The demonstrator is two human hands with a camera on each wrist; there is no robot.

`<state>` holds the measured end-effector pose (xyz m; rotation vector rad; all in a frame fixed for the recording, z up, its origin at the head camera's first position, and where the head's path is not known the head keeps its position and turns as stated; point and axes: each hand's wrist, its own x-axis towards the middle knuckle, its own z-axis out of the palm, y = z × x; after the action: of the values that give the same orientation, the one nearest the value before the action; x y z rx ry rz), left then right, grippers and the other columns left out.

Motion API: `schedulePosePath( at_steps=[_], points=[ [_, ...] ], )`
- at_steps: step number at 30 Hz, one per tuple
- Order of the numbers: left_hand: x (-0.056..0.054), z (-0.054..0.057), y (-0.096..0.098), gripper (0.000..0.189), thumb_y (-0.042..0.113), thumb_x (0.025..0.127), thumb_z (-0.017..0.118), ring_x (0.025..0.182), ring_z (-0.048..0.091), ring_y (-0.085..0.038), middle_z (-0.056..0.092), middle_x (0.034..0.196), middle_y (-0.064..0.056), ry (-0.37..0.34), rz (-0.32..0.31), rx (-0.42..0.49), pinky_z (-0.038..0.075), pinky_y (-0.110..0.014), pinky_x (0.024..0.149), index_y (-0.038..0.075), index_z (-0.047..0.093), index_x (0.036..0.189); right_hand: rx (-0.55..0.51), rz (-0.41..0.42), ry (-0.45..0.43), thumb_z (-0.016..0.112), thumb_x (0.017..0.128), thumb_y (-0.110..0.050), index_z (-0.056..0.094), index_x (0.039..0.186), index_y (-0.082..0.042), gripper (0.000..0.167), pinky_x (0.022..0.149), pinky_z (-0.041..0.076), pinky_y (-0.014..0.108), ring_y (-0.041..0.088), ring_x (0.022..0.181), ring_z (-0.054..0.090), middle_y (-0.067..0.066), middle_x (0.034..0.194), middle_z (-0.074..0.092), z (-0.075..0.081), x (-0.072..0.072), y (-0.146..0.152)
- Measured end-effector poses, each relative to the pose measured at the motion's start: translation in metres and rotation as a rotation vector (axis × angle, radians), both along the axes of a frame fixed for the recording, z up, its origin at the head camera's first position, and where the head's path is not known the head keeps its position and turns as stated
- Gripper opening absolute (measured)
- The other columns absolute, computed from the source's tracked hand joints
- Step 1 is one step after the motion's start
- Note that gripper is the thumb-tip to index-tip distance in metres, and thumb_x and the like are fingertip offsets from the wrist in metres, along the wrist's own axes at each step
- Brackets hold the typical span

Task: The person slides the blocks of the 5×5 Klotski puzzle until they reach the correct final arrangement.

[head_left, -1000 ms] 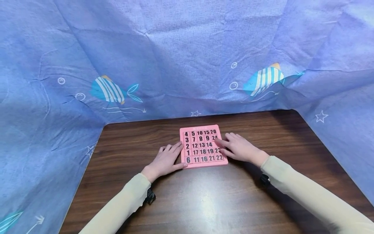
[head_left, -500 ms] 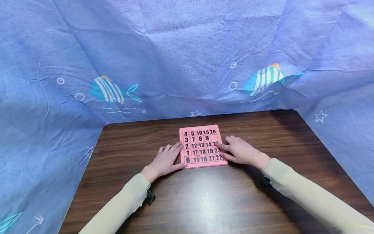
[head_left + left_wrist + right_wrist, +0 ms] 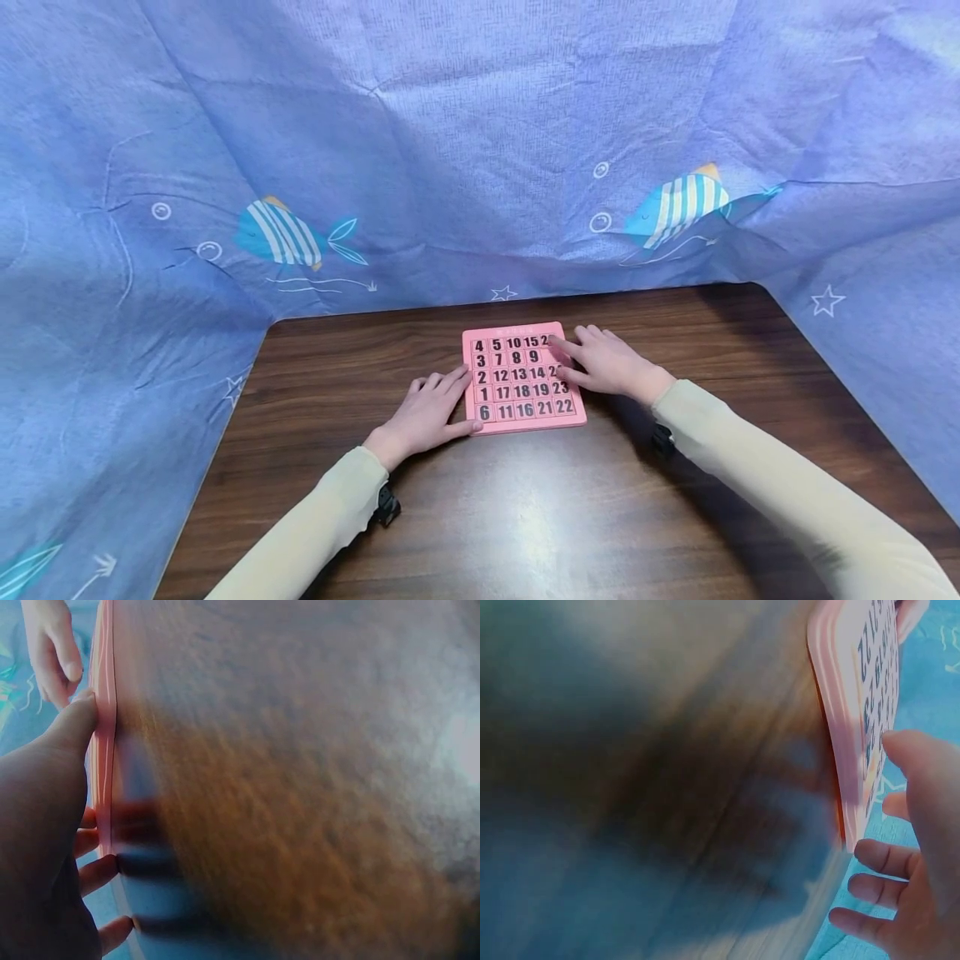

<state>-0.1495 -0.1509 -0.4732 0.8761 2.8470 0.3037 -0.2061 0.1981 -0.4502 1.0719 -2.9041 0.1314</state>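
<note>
Resting along the left side of a pink number board [image 3: 517, 383], the left hand [image 3: 423, 417] had its fingers extended and released, a fingertip at the board's left edge and the thumb at its lower-left corner. The board lay flat on the dark wood-grain table [image 3: 480, 517], near the centre of the head view. The right hand [image 3: 609, 365] was at the board's right side, its fingers likewise loose and grasping nothing. Its index finger lay over the top-right tile, hiding part of the number, and its thumb partly covered the number at the right end of the third row. Just past the 9 in the second row, a plain pink slot showed. The bottom row read 6, 11, 16, 21 and 22. In the left wrist view, the board's edge ran down the upper left, beside the thumb; in the right wrist view, the board slanted through the upper right. Pale sleeves [image 3: 795, 492] covered both forearms, with a small black device [image 3: 387, 505] at each wrist. Behind the table hung a blue cloth [image 3: 480, 150] printed with striped fish [image 3: 281, 233].
</note>
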Motion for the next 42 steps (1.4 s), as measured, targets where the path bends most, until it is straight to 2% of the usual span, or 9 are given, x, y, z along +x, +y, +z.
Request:
schedulePosePath(
  at_steps=[5, 9, 16, 20, 25, 31, 37, 42],
  points=[
    [0.001, 0.001, 0.002, 0.089, 0.064, 0.099, 0.058, 0.142, 0.043, -0.032, 0.029, 0.17, -0.01, -0.012, 0.007, -0.019, 0.034, -0.055, 0.109, 0.009, 0.033, 0.164, 0.026, -0.021, -0.035, 0.065, 0.102, -0.043, 0.062, 0.147, -0.014, 0.054, 0.071, 0.042, 0.046, 0.027, 0.078, 0.045, 0.005, 0.085, 0.046, -0.002, -0.009, 0.0],
    [0.0, 0.001, 0.002, 0.09, 0.064, 0.099, 0.058, 0.143, 0.041, -0.033, 0.029, 0.17, -0.01, -0.025, 0.011, -0.014, 0.033, -0.056, 0.109, 0.01, 0.032, 0.165, 0.032, -0.015, -0.043, 0.065, 0.101, -0.043, 0.065, 0.144, -0.015, 0.051, 0.074, 0.044, 0.048, 0.029, 0.08, 0.047, 0.007, 0.087, 0.049, -0.003, -0.005, 0.001],
    [-0.001, 0.003, 0.0, 0.089, 0.063, 0.099, 0.059, 0.143, 0.042, -0.034, 0.03, 0.17, -0.011, -0.021, 0.01, -0.009, 0.034, -0.057, 0.109, 0.009, 0.033, 0.164, 0.037, 0.06, 0.025, 0.069, 0.099, -0.042, 0.068, 0.14, -0.012, 0.051, 0.073, 0.046, 0.046, 0.03, 0.082, 0.051, 0.009, 0.092, 0.056, 0.0, 0.007, 0.001],
    [-0.002, 0.004, 0.0, 0.089, 0.064, 0.099, 0.058, 0.144, 0.041, -0.033, 0.029, 0.17, -0.01, -0.024, 0.008, -0.013, 0.033, -0.056, 0.11, 0.01, 0.032, 0.165, 0.015, 0.08, 0.065, 0.07, 0.099, -0.04, 0.073, 0.133, -0.01, 0.045, 0.071, 0.043, 0.043, 0.028, 0.083, 0.05, 0.007, 0.091, 0.056, 0.003, 0.006, -0.003],
    [-0.001, 0.003, 0.001, 0.09, 0.064, 0.099, 0.058, 0.144, 0.041, -0.033, 0.029, 0.171, -0.01, -0.03, 0.012, -0.013, 0.033, -0.056, 0.11, 0.01, 0.032, 0.165, -0.011, 0.062, 0.058, 0.069, 0.1, -0.038, 0.071, 0.135, -0.012, 0.044, 0.073, 0.041, 0.043, 0.027, 0.083, 0.047, 0.007, 0.091, 0.053, 0.004, -0.002, -0.016],
    [0.0, 0.0, 0.003, 0.09, 0.066, 0.099, 0.056, 0.145, 0.04, -0.032, 0.028, 0.171, -0.01, -0.032, 0.006, -0.019, 0.033, -0.055, 0.11, 0.01, 0.031, 0.165, 0.039, 0.042, 0.034, 0.065, 0.101, -0.041, 0.065, 0.145, -0.018, 0.049, 0.075, 0.042, 0.045, 0.028, 0.086, 0.047, 0.01, 0.096, 0.052, 0.0, -0.006, -0.03],
    [0.0, 0.001, 0.002, 0.09, 0.065, 0.099, 0.057, 0.145, 0.041, -0.033, 0.029, 0.17, -0.01, -0.033, 0.01, -0.011, 0.033, -0.056, 0.111, 0.01, 0.032, 0.165, 0.048, -0.012, 0.007, 0.065, 0.102, -0.042, 0.065, 0.145, -0.02, 0.048, 0.079, 0.043, 0.047, 0.029, 0.088, 0.048, 0.012, 0.1, 0.054, 0.001, -0.005, -0.022],
    [-0.001, 0.002, 0.001, 0.09, 0.065, 0.099, 0.057, 0.145, 0.04, -0.033, 0.029, 0.171, -0.011, -0.033, 0.01, -0.011, 0.032, -0.056, 0.111, 0.009, 0.032, 0.165, 0.046, -0.041, -0.008, 0.063, 0.103, -0.041, 0.065, 0.145, -0.019, 0.047, 0.078, 0.043, 0.047, 0.029, 0.085, 0.047, 0.01, 0.094, 0.052, 0.002, -0.006, -0.01]
  ],
)
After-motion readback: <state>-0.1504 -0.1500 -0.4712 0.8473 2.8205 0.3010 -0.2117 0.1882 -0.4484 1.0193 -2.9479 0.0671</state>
